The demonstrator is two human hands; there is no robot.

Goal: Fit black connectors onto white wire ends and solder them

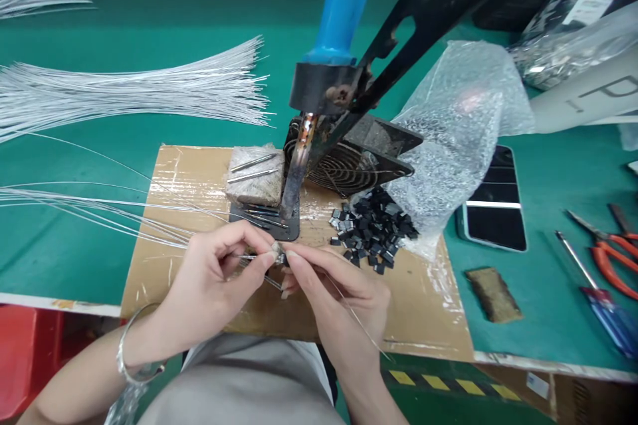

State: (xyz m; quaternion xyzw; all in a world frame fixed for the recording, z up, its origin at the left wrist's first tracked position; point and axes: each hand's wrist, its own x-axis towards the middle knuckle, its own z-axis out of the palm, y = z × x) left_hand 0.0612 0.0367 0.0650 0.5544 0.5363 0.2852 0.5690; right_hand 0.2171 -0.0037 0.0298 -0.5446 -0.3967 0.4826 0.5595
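Left hand (214, 272) pinches one small dark chip (280, 256) and thin wires; right hand (339, 292) pinches one wire (359, 322) against it. Just beyond the grip stands one soldering iron (299, 166), with a pile of black chips (373, 229), too many to count, to its right.

a cardboard sheet (199, 172) lies on the table (100, 259). on it, a fan (349, 159) sits behind a pile of small chips (373, 226), with a block (254, 176) to the fan's left. wire bundles (129, 89) lie left of the sheet; a phone (493, 202), scissors (605, 249) and a screwdriver (598, 295) lie to its right.
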